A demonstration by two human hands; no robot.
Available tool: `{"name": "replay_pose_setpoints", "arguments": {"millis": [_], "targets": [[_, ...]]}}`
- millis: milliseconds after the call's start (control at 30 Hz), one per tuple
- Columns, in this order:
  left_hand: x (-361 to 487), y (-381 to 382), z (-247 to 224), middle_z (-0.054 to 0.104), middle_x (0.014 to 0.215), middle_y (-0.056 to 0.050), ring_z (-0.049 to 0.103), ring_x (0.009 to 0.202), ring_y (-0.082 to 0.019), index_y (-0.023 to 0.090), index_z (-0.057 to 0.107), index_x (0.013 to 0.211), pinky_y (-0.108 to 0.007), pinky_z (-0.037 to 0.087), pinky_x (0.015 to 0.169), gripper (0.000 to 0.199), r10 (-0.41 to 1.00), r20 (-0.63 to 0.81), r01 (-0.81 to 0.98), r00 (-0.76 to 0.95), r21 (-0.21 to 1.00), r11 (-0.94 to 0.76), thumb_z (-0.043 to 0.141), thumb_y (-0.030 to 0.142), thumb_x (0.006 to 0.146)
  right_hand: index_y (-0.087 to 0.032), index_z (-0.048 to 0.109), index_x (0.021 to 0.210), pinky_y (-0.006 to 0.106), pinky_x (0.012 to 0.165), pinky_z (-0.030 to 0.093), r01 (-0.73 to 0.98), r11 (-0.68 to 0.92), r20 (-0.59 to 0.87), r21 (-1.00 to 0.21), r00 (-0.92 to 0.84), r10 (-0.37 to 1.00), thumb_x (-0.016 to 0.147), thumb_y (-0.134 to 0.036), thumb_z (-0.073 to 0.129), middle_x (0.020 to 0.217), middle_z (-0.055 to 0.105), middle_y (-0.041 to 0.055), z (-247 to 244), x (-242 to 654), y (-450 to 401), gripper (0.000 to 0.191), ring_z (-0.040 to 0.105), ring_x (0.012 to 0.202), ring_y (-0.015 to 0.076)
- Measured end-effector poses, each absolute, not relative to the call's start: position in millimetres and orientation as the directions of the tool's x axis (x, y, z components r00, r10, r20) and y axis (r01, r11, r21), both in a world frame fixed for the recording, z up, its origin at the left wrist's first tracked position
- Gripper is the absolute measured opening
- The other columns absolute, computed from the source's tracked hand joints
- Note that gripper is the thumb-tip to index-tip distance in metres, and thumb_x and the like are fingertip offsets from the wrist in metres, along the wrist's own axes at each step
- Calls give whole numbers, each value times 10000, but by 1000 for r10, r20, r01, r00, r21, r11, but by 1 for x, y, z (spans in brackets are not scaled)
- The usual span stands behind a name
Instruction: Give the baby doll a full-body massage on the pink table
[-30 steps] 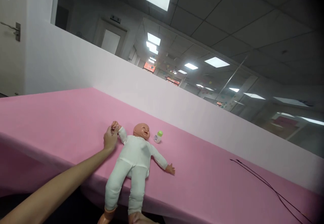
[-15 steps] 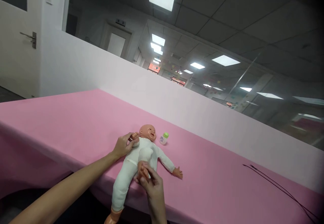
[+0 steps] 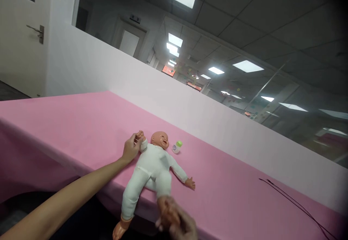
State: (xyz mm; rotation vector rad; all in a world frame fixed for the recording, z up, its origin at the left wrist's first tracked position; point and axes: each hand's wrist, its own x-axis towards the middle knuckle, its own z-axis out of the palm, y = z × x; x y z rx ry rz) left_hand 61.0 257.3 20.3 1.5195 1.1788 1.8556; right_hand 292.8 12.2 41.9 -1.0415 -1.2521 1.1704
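A baby doll (image 3: pixel 153 159) with a white cloth body lies face up on the pink-covered table (image 3: pixel 89 127), its legs reaching past the near edge. My left hand (image 3: pixel 131 148) is closed around the doll's hand on the left side, holding that arm bent up beside the head. Near the bottom of the view, my right hand (image 3: pixel 182 223) grips one of the doll's feet, a little blurred by motion. The doll's other foot (image 3: pixel 121 229) hangs free over the edge. Its other arm stretches out on the cloth, untouched.
Beside the doll's head stands a small clear bottle (image 3: pixel 177 147) with a green cap. Thin black cables (image 3: pixel 293 200) lie across the table at the right. A low white wall (image 3: pixel 152 91) with glass above runs behind the table, and a door (image 3: pixel 24 41) is at the left.
My right hand has drawn the doll's bent leg out straight, down and to the right. My left hand has shifted the doll's arm slightly up and outward from the head.
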Motion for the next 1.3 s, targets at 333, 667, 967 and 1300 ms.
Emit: {"name": "replay_pose_setpoints", "arguments": {"millis": [333, 667, 967, 1300], "targets": [[65, 243, 19, 765, 883, -56, 711, 744, -228, 239, 697, 1080, -340, 532, 747, 203, 646, 747, 320, 159, 580, -749, 586, 355, 957, -193, 810, 1173, 432, 854, 648, -133, 206, 180, -969, 185, 966, 646, -500, 973, 1232, 766, 155, 55, 272, 82, 631, 761, 890, 263], [55, 274, 15, 765, 907, -91, 723, 841, -284, 235, 644, 954, -361, 522, 731, 397, 815, 278, 69, -508, 957, -283, 516, 610, 963, -234, 744, 527, 327, 551, 566, 46, -22, -39, -999, -420, 907, 437, -766, 927, 532, 586, 8, -14, 287, 31, 569, 573, 498, 166], [64, 240, 19, 767, 899, -33, 701, 749, -193, 222, 689, 1088, -298, 506, 734, 185, 553, 812, 303, 189, 487, -819, 576, 305, 968, -203, 822, 1168, 446, 778, 668, -44, 161, 153, -986, 141, 978, 689, -531, 942, 1246, 761, 146, 87, 270, 68, 592, 752, 813, 265], [58, 267, 14, 770, 922, -71, 721, 831, -249, 216, 677, 1016, -336, 530, 742, 362, 832, 389, 110, -396, 920, -377, 530, 546, 991, -298, 848, 1062, 424, 650, 635, -195, 190, 208, -962, -75, 975, 569, -469, 1011, 1187, 774, 106, 9, 293, 48, 546, 756, 672, 256]]}}
